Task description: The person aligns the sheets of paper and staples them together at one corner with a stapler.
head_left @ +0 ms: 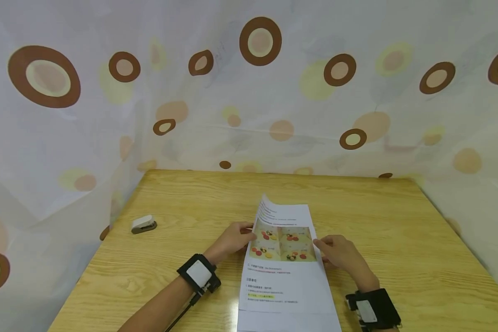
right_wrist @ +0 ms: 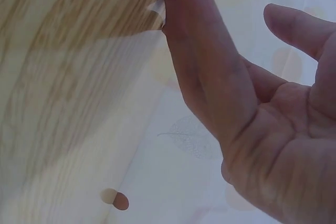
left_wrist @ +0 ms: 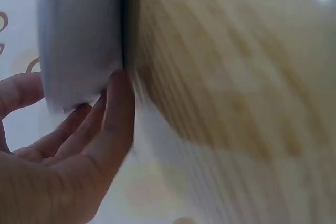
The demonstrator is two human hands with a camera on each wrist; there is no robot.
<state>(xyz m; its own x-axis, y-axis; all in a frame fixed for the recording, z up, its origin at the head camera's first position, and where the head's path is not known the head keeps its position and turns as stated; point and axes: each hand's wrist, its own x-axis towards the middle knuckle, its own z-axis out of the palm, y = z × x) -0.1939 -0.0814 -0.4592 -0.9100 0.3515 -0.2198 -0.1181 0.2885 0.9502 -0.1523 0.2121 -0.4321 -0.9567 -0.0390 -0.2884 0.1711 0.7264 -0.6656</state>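
Note:
Printed paper sheets (head_left: 280,281) lie lengthwise in front of me, with rows of text and a picture of red and yellow round items. Their top left corner curls up. My left hand (head_left: 234,240) holds the left edge; in the left wrist view the paper (left_wrist: 79,35) passes between the thumb and the fingers. At the right edge is my right hand (head_left: 342,253). Its fingers (right_wrist: 210,40) reach out nearly straight in the right wrist view, the tips touching the paper's edge, and the thumb stands apart. The sheets' bottom end is cut off by the head view.
A small white and grey stapler (head_left: 144,224) sits on the left of the wooden table (head_left: 182,198). Patterned white sheeting (head_left: 299,152) hangs behind the table and along both sides. Each wrist wears a black strap, and a cable (head_left: 180,316) runs from the left one.

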